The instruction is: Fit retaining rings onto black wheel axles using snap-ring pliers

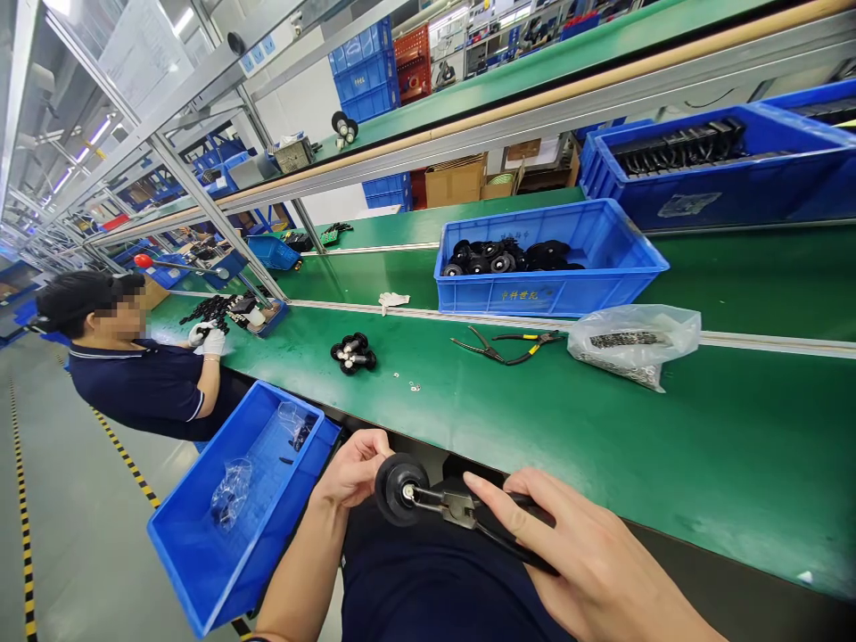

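Black wheel (pixel 390 505), lower centre: my left hand (pixel 353 471) pinched its edge; my right hand (pixel 579 548) gripped circlip pliers (pixel 458 510), tips at the hub (pixel 408 491). Next move seemingly needed steady alignment.

Ceiling tube lights (pixel 183 20): bright, overhead at upper left; bench area evenly lit.
Green workbench (pixel 749 428): soft sheen; dark shade beneath near edge.
Clear plastic bag (pixel 672 325): pale glints.
Black wheel (pixel 390 490), pliers (pixel 458 510): crisp.
Aluminium post (pixel 218 218): slanted; wide-angle stretch towards picture edges.
Far-left background: soft, hazy.
Co-worker (pixel 137 383): face pixelated.
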The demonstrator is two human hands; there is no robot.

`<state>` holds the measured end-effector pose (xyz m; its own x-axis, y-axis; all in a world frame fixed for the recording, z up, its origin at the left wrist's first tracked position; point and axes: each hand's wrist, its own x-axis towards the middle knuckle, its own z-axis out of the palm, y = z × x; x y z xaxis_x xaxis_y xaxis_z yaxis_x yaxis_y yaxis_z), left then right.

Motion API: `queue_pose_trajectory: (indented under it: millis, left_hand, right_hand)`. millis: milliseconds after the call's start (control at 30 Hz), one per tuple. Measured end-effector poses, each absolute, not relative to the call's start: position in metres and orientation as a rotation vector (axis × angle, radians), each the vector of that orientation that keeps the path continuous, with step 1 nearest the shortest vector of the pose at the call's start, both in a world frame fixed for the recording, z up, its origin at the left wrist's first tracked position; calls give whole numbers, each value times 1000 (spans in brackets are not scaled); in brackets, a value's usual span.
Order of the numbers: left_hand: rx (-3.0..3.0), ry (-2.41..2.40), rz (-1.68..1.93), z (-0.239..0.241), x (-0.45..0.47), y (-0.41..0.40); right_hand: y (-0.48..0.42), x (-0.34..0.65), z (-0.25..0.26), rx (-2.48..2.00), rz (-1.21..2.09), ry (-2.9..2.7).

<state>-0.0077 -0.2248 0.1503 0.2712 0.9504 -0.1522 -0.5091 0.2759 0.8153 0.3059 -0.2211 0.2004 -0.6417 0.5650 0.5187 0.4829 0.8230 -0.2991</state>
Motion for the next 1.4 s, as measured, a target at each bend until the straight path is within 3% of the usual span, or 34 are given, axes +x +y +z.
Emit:
queue_pose_trajectory:
  millis: [367, 667, 1133, 1400]
  left_hand:
    - [857, 700, 1327, 149, 6, -223]
    - [855, 737, 1270, 155, 10, -228]
    - [921, 911, 1656, 166, 31, -233]
    - [842, 919, 1613, 167, 31, -232]
  right_hand:
    - [-226, 296, 201, -839, 218, -2371]
    - [-228, 295, 200, -807, 258, -2384]
    - [-265, 276, 183, -885, 477, -2201]
    - [-262, 272, 180, -866, 476, -2184]
